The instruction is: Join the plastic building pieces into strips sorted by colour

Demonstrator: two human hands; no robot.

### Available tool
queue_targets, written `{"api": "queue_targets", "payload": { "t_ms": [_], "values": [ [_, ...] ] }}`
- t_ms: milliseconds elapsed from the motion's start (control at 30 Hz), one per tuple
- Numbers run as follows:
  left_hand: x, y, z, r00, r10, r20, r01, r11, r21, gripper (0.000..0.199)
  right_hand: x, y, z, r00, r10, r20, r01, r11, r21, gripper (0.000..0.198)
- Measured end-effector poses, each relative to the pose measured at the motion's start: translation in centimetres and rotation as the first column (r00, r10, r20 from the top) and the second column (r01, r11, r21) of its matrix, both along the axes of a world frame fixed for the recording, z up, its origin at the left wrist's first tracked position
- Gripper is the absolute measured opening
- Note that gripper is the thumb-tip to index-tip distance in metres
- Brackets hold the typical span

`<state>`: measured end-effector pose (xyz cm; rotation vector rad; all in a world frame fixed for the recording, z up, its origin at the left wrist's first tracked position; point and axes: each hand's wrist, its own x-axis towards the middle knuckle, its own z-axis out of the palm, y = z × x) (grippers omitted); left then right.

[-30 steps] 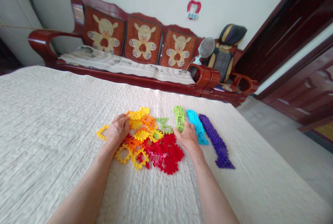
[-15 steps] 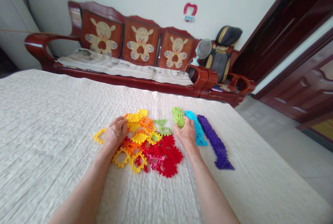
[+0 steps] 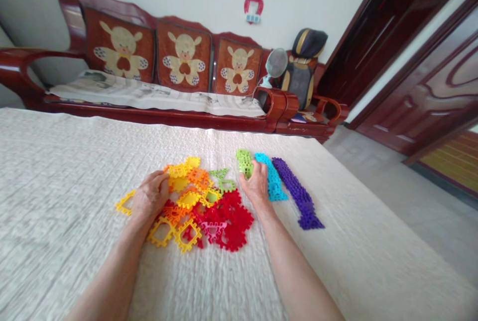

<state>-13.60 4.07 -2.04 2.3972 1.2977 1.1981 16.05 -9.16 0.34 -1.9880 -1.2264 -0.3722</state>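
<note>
My right hand (image 3: 257, 181) has its thumb and fingers closed around the near end of a row of light green interlocking plastic building pieces (image 3: 244, 156). Just right of it lies a row of blue pieces (image 3: 275, 185), then a longer row of purple ones (image 3: 295, 186). At the left edge of a loose pile, my left hand (image 3: 151, 195) rests with fingers bent and together; what they hold, if anything, is hidden. The pile mixes yellow pieces (image 3: 189, 200), orange pieces (image 3: 197, 176), red pieces (image 3: 235, 216) and a few green ones (image 3: 226, 185).
Everything lies on a table with a whitish textured cloth (image 3: 74, 171). Beyond its far edge stands a wooden sofa (image 3: 149, 117) with bear-patterned cushions (image 3: 184, 57). A small fan (image 3: 277, 63) and a wooden chair (image 3: 334, 109) are at the right, near a dark door (image 3: 418, 92).
The view has turned a little to the right, so the scene sits further left. Both hands stay at nearly the same spots among the pieces.
</note>
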Motion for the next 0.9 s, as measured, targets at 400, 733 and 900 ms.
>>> {"api": "queue_targets", "payload": {
  "t_ms": [400, 733, 900],
  "values": [
    [0.2, -0.3, 0.6, 1.000, 0.006, 0.009, -0.005, 0.999, -0.040, 0.035, -1.6, -2.0, 1.7, 0.926, 0.356, -0.126, -0.366, 0.928, -0.067, 0.022],
    [0.2, -0.7, 1.3, 0.995, 0.082, 0.059, -0.070, 0.980, -0.184, 0.033, -7.2, -5.2, -1.0, 0.881, 0.276, -0.384, -0.281, 0.959, 0.045, 0.041],
    [0.2, -1.2, 2.2, 0.963, 0.215, 0.164, -0.156, 0.938, -0.310, 0.037, -10.6, -4.7, -0.7, 0.827, 0.352, -0.439, -0.343, 0.934, 0.102, 0.042]
  ]
}}
